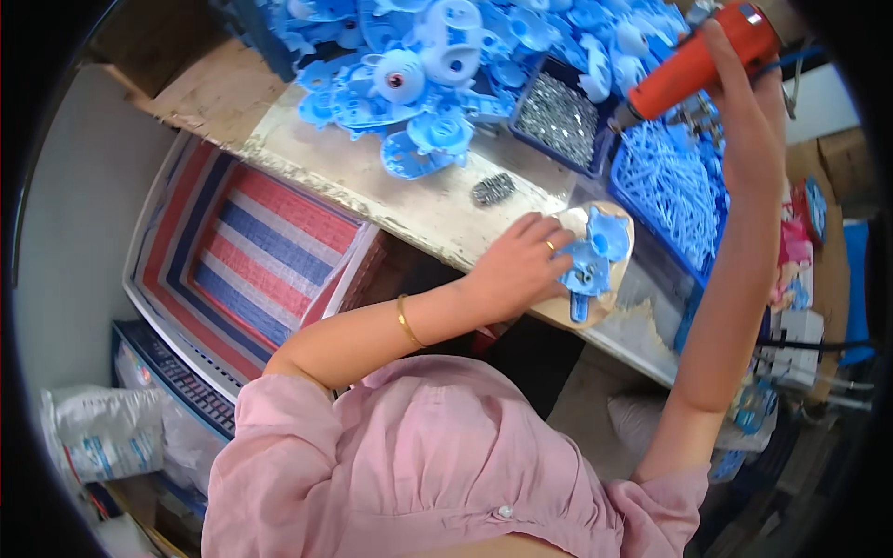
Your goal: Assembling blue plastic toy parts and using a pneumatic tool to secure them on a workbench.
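My right hand (755, 139) is raised at the upper right, wrapped round a red electric screwdriver (702, 60). The tool's tip points down and left, above the corner of a dark tray of small metal screws (558, 116). Lower down, my left hand (523, 265) has its fingers curled on the left edge of a light blue plastic part (586, 267). That part lies on a pale tan rounded block (619, 279) near the table's front edge. A small heap of screws (493, 190) sits on the tabletop beyond my left hand.
Many blue plastic shells (428, 139) are piled along the back of the worktable (344, 177). Thin blue plastic sticks (665, 186) fill a blue tray at the right. A bin lined with striped red, white and blue cloth (270, 256) stands left below the table.
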`<state>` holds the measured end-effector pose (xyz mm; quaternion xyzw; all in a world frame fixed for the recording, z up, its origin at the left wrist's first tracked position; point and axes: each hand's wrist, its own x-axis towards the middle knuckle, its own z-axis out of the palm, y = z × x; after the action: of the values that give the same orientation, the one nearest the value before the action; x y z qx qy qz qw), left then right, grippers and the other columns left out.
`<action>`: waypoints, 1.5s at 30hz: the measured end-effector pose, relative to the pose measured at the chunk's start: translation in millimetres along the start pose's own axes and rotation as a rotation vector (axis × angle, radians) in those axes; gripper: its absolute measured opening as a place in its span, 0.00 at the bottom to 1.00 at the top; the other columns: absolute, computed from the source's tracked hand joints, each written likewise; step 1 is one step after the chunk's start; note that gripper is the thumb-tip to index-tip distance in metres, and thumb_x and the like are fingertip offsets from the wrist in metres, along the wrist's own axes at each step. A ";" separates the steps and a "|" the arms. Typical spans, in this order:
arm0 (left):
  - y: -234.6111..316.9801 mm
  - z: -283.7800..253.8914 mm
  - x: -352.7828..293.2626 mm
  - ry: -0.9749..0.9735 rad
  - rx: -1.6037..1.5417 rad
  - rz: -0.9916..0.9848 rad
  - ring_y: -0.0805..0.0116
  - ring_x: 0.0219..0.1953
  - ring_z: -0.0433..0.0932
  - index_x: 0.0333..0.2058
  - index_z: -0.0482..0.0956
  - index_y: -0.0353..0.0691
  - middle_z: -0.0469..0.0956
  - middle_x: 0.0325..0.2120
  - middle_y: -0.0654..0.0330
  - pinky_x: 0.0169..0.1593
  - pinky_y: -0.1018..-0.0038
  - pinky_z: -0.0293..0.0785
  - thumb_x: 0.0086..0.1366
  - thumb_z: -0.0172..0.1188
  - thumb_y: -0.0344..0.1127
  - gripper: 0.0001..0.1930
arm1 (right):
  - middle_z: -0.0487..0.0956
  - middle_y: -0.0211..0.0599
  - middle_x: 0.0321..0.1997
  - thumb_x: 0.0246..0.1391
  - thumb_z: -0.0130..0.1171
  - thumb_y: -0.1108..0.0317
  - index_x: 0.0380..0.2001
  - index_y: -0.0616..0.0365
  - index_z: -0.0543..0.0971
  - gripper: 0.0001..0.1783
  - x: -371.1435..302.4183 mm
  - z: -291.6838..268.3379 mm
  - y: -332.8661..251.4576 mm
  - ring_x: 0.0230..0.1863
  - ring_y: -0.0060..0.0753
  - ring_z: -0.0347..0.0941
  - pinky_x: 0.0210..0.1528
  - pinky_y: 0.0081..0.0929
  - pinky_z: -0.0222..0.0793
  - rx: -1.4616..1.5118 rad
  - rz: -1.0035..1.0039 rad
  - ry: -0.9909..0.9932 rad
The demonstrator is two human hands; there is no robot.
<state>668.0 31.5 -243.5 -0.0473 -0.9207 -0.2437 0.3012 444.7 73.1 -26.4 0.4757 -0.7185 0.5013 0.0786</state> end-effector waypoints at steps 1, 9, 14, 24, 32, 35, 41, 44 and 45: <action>-2.0 -3.0 -1.8 -0.025 -0.022 -0.010 0.53 0.59 0.69 0.38 0.78 0.42 0.75 0.51 0.58 0.64 0.56 0.65 0.53 0.70 0.44 0.17 | 0.76 0.45 0.56 0.56 0.67 0.43 0.62 0.58 0.67 0.40 -5.5 1.8 -2.5 0.54 0.39 0.78 0.62 0.38 0.71 -0.068 -0.030 -0.004; -0.7 -14.7 -6.3 -0.160 0.200 0.186 0.60 0.54 0.72 0.40 0.79 0.43 0.76 0.47 0.61 0.63 0.60 0.66 0.58 0.59 0.36 0.11 | 0.76 0.49 0.60 0.63 0.63 0.65 0.62 0.61 0.66 0.28 -101.1 9.7 -36.4 0.50 0.40 0.83 0.41 0.29 0.82 -0.300 -0.205 0.267; 10.4 -41.4 -9.5 0.128 -0.069 0.133 0.61 0.42 0.76 0.35 0.76 0.41 0.75 0.38 0.61 0.50 0.65 0.73 0.56 0.61 0.32 0.08 | 0.73 0.49 0.64 0.65 0.56 0.74 0.60 0.63 0.68 0.21 -142.1 -2.9 -22.5 0.51 0.42 0.83 0.39 0.27 0.82 -0.067 -0.182 0.389; -55.9 -108.8 -303.7 0.257 0.624 -0.460 0.50 0.49 0.73 0.48 0.70 0.36 0.73 0.47 0.50 0.56 0.53 0.67 0.57 0.65 0.26 0.20 | 0.76 0.38 0.61 0.65 0.57 0.70 0.57 0.63 0.73 0.19 -171.1 -5.0 34.2 0.52 0.35 0.82 0.47 0.23 0.75 0.080 0.261 0.358; -102.3 -57.2 -388.7 -0.299 0.119 -1.755 0.43 0.59 0.74 0.61 0.68 0.30 0.78 0.51 0.40 0.64 0.51 0.63 0.68 0.58 0.52 0.33 | 0.78 0.38 0.58 0.66 0.57 0.69 0.56 0.63 0.74 0.17 -173.5 5.9 30.8 0.51 0.33 0.81 0.47 0.23 0.75 0.103 0.334 0.240; -95.6 -30.3 -401.3 -0.562 -0.024 -1.521 0.44 0.52 0.81 0.57 0.73 0.32 0.82 0.45 0.40 0.57 0.51 0.73 0.68 0.58 0.49 0.28 | 0.79 0.38 0.54 0.66 0.57 0.71 0.53 0.64 0.75 0.15 -180.0 7.3 38.1 0.48 0.31 0.82 0.45 0.22 0.76 0.147 0.369 0.198; -91.2 3.0 -390.1 -0.803 0.366 -1.372 0.43 0.40 0.84 0.45 0.78 0.35 0.84 0.35 0.42 0.45 0.53 0.81 0.59 0.63 0.42 0.20 | 0.81 0.37 0.49 0.65 0.57 0.75 0.49 0.65 0.78 0.11 -190.5 -2.2 45.4 0.45 0.28 0.82 0.42 0.20 0.77 0.205 0.412 0.171; -77.1 20.3 -375.9 -0.921 0.272 -1.260 0.43 0.41 0.84 0.46 0.78 0.37 0.83 0.36 0.42 0.45 0.52 0.80 0.58 0.62 0.39 0.18 | 0.82 0.37 0.47 0.65 0.56 0.75 0.47 0.64 0.79 0.10 -192.4 -6.0 51.3 0.44 0.28 0.82 0.42 0.20 0.76 0.202 0.437 0.173; -73.9 26.3 -369.4 -1.016 0.238 -1.201 0.44 0.45 0.83 0.44 0.77 0.36 0.83 0.39 0.44 0.48 0.55 0.80 0.61 0.64 0.43 0.19 | 0.82 0.37 0.46 0.65 0.56 0.76 0.46 0.64 0.79 0.09 -195.5 -6.8 55.6 0.43 0.27 0.82 0.42 0.20 0.76 0.210 0.460 0.147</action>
<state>937.4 1.3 -506.3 0.3844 -0.8333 -0.2130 -0.3354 504.4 199.2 -174.3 0.2677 -0.7441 0.6110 -0.0355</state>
